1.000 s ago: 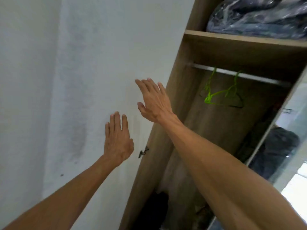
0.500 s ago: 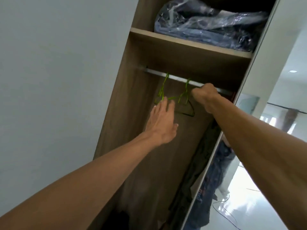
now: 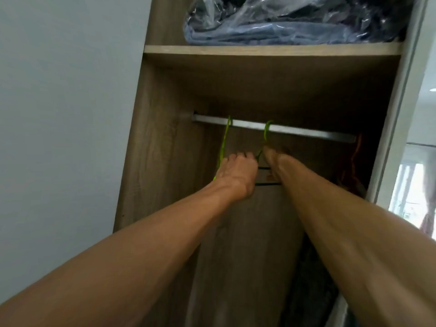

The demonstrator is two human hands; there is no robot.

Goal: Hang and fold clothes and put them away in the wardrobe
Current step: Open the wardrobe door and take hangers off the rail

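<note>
Both hands (image 3: 238, 171) now at green hangers (image 3: 223, 147).

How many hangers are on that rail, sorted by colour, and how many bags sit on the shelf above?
Green hangers: 2, one by the left hand, one by the right hand
Black hangers: at least 1, mostly hidden behind the hands
Plastic bags of clothes on the top shelf: 1
Total: 4

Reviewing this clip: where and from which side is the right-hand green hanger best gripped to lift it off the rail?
Grip the right green hanger by its neck just under the hook, coming from below and in front. The hook loops over the rail, so it must rise to clear.
</note>
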